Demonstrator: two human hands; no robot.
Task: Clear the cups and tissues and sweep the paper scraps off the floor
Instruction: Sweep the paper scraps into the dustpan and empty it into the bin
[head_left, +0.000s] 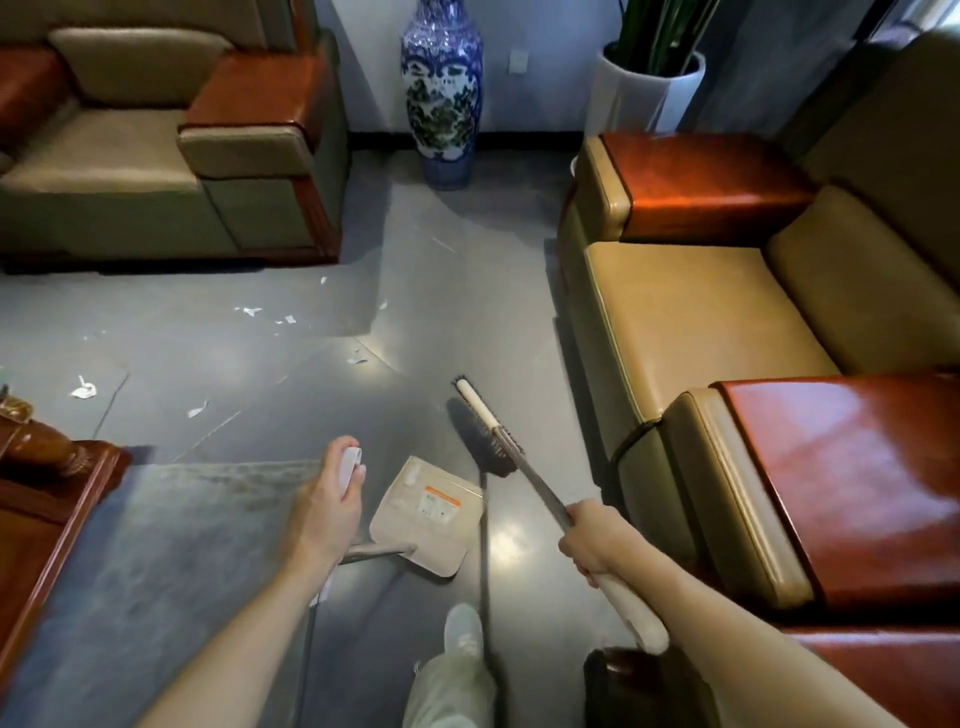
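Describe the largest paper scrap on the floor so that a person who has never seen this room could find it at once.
Start at the carved wooden table at the left edge of the view. On the grey floor just beyond its far corner lies a white paper scrap. It is the largest and is crumpled, while the scraps to its right are small slivers.

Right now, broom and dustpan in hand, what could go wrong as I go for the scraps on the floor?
The paper scraps lie scattered near the armchair; a hard stroke of the broom may flick them under it.
The vase stands on the floor ahead; a wide swing of the long handle in your right hand could strike it.
The rug edge may snag the dustpan.
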